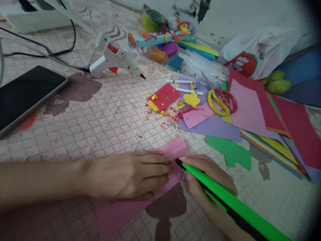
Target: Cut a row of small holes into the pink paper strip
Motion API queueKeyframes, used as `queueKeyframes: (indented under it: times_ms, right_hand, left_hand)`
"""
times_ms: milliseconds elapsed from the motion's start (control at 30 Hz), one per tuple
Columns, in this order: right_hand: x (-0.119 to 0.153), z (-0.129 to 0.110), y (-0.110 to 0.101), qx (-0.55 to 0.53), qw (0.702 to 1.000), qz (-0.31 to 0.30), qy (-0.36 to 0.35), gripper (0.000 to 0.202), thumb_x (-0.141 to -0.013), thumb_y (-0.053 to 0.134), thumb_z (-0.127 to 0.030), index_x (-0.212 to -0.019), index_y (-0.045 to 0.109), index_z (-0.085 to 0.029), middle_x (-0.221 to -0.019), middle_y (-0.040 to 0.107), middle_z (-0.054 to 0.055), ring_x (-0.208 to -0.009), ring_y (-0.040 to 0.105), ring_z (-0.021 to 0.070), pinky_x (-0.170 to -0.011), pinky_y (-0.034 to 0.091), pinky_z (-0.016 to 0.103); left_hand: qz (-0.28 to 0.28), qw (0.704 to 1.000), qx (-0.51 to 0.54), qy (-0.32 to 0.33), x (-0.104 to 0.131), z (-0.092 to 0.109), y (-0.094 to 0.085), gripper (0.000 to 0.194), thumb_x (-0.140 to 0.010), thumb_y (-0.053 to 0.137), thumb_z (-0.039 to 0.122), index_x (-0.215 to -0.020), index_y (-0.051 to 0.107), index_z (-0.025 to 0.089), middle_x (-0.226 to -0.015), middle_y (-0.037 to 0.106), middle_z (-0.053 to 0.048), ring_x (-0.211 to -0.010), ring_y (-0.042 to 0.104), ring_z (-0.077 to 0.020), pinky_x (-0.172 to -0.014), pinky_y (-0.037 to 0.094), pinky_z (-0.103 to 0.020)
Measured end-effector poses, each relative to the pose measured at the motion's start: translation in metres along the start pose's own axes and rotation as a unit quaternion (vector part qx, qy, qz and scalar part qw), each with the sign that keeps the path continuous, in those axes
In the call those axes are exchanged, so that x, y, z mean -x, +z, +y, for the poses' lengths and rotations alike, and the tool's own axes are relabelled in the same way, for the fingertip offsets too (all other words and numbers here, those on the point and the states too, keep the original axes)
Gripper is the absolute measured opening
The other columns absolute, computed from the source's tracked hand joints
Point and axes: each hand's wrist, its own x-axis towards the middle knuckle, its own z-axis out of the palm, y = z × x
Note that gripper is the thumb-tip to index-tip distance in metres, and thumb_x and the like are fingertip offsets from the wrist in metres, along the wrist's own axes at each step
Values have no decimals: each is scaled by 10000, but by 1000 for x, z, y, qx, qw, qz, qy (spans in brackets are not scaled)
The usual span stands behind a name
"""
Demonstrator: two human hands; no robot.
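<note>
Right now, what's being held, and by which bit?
The right hand holds a green pen-shaped tool near its dark tip; the left hand lies on pink paper.

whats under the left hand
Pink paper lies under the left hand, showing beyond it at upper right and below. The part directly beneath is covered, so any marks there cannot be seen.

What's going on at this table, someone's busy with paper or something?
A person is working on a piece of pink paper. Their left hand lies flat across it, while the right hand grips a green pen-like tool, its black tip at the paper near the left fingertips. Beyond them, small paper scraps are scattered on the patterned cloth, scissors lie among coloured sheets, and a white glue gun rests farther back.
</note>
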Motion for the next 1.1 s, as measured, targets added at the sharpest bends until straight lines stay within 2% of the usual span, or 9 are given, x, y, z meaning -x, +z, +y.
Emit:
queueKeyframes:
  times_ms: [267,1100]
  right_hand:
    - [4,-1,-4,-7,1000,6,-4,242,-813,534,-68,-986,661,-179,-890,704,24,-803,674,95,-735,563,185]
    - [3,0,-1,-10,1000,6,12,206,-821,542,-84,-957,668,-175,-884,705,29,-804,679,98,-723,562,185]
  left_hand:
    - [-6,1000,5,2,0,-1,-1,351,-1019,403,270,-1186,631,62,-1337,590,-120,-1297,503,-205,-1194,315,-320]
    - [-6,1000,-3,4,0,-1,0,355,-1020,401,265,-1216,619,65,-1344,583,-119,-1309,492,-206,-1194,314,-322]
